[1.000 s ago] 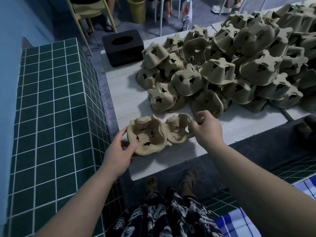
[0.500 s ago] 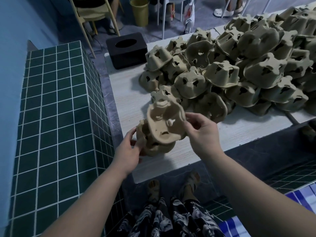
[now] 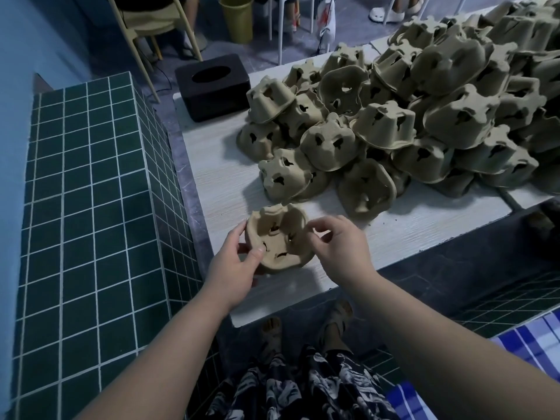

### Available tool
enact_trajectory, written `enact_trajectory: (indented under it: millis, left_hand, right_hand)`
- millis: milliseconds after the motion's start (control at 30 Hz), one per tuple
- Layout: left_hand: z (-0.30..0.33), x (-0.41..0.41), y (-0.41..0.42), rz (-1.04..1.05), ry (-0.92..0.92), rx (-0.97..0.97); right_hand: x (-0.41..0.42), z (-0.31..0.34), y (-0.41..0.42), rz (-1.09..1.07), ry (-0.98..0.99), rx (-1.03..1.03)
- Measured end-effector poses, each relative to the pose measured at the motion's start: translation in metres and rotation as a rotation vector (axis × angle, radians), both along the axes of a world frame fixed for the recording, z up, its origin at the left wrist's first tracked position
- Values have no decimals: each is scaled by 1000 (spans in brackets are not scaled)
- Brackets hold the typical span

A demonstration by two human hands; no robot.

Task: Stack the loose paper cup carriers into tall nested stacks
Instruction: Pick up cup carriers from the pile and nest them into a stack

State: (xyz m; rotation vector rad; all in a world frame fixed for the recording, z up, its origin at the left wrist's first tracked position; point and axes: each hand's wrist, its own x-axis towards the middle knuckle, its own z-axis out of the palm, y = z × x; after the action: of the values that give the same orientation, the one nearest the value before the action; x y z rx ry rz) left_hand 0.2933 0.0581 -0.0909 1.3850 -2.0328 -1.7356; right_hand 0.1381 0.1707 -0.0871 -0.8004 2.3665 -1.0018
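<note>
Gripping the short nested stack of tan moulded-pulp cup carriers (image 3: 277, 237) at six o'clock on the pale wood-grain counter (image 3: 394, 234), my left hand (image 3: 235, 262) pinches its rim; my right hand (image 3: 339, 242) hovers beside, fingers curled, empty. Light, crushable pulp: take rims. Loose carrier heap (image 3: 409, 116) lies at one o'clock.

On my feed I saw a black tissue box (image 3: 213, 86) sitting at the far left corner of the pale wood-grain tabletop (image 3: 218, 177), and a dark green tiled ledge (image 3: 91, 207) ran along the tabletop's left side. Beyond, a yellow bin (image 3: 237, 18) stood on the grey floor near a pale chair (image 3: 151, 25), and a blue-striped cloth (image 3: 527, 350) lay at the lower right.
</note>
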Motion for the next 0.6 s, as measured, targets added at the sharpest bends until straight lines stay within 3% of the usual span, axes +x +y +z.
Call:
enact_trajectory:
  millis: [100, 233, 300, 600]
  left_hand:
    - [-4, -7, 2, -10, -3, 8]
    - [-7, -18, 4, -22, -1, 10]
    - [-5, -26, 5, -30, 0, 12]
    - [-6, -41, 4, -46, -31, -5]
  right_hand:
    - [-13, 2, 8, -40, 110, 43]
    - [-54, 13, 25, -370, 189, -45]
    - [-76, 16, 30, -437, 207, -52]
    - [-98, -2, 34, -467, 25, -6]
